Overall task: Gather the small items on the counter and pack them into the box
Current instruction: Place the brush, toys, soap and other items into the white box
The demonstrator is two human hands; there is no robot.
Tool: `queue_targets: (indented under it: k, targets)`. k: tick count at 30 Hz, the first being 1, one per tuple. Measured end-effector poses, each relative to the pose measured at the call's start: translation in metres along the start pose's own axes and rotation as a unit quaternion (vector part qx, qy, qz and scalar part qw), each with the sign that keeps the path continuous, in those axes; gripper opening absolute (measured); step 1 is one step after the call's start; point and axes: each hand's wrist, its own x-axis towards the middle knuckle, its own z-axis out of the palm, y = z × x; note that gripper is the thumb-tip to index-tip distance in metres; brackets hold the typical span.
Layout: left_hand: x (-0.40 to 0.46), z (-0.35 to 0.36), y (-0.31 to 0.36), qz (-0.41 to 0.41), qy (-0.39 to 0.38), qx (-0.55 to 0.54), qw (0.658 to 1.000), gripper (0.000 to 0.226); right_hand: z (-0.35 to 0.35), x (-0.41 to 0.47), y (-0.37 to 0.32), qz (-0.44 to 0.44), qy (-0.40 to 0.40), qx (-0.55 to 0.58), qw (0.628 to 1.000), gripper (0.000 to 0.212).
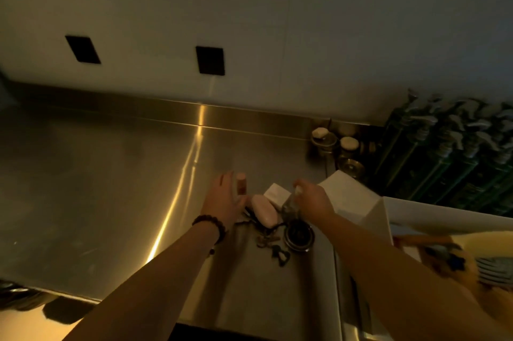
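Steel counter (111,174) carries a pale oval soap (264,211), long axis running near-right to far-left, beside keys (273,246) and a round tin (298,235). No writing is legible. Right hand (312,197) pinches a clear bottle's (291,206) top. Left hand (226,199), fingers spread, holds nothing beside a cork (241,183). White box (358,201) stands right.

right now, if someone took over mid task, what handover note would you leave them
Left hand: open, reaching beside the small tan cylinder, not gripping yet.
Right hand: closed around a small clear bottle, just above the counter.
On the counter: white soap bar, small white carton, keys on a cord, round dark tin.
White box sits at right; its inside is hidden.
Left: pack all these items.
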Motion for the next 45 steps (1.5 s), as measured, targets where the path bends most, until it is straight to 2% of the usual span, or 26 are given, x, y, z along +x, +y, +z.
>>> queue_targets:
  k: [3,8,11,14,17,20,22,24,28,31,34,37,40,42,45]
  targets:
    - [0.021,0.005,-0.002,-0.031,-0.06,-0.015,0.998,0.07,0.002,-0.003,0.005,-0.009,0.038,0.003,0.999,0.032]
    - [0.049,0.018,-0.007,-0.058,-0.109,-0.046,0.991,0.071,-0.016,-0.025,0.01,-0.012,0.072,0.141,0.987,0.03]
    - [0.068,0.02,-0.009,-0.06,-0.132,-0.032,0.989,0.051,-0.043,-0.041,0.01,-0.039,0.091,0.154,0.983,0.022]
    - [0.078,0.016,-0.005,-0.039,-0.111,0.031,0.993,0.03,-0.085,-0.055,0.016,-0.05,0.107,0.147,0.982,0.027]
    - [0.076,0.012,0.013,-0.028,-0.097,0.01,0.995,0.023,-0.138,-0.073,0.032,-0.046,0.139,0.194,0.97,0.027]
    - [0.066,0.006,0.053,0.018,-0.11,-0.028,0.993,0.011,-0.186,-0.097,0.063,-0.022,0.112,0.234,0.966,0.025]
    - [0.054,0.006,0.084,0.066,-0.12,-0.063,0.989,0.01,-0.204,-0.111,0.088,0.015,0.075,0.21,0.975,0.026]
    - [0.04,0.013,0.115,0.123,-0.141,-0.075,0.98,0.012,-0.204,-0.119,0.111,0.056,0.023,0.134,0.989,0.028]
    - [0.012,0.037,0.168,0.177,-0.19,-0.106,0.96,0.027,-0.158,-0.12,0.141,0.09,-0.083,0.015,0.992,0.033]
    - [-0.004,0.057,0.197,0.196,-0.216,-0.126,0.948,0.031,-0.129,-0.113,0.158,0.07,-0.112,-0.056,0.99,0.022]
    - [-0.017,0.072,0.218,0.203,-0.231,-0.149,0.94,0.032,-0.115,-0.11,0.172,0.048,-0.147,-0.072,0.985,0.021]
    - [-0.025,0.079,0.231,0.218,-0.233,-0.149,0.936,0.029,-0.123,-0.111,0.172,0.01,-0.115,-0.099,0.988,0.018]
    - [-0.03,0.083,0.244,0.222,-0.251,-0.166,0.927,0.027,-0.158,-0.118,0.162,-0.016,-0.081,0.03,0.996,0.023]
    - [-0.034,0.086,0.254,0.225,-0.25,-0.174,0.926,0.026,-0.181,-0.129,0.149,-0.049,-0.096,0.142,0.984,0.027]
    - [-0.038,0.092,0.266,0.221,-0.24,-0.184,0.927,0.023,-0.194,-0.139,0.135,-0.079,-0.077,0.182,0.977,0.023]
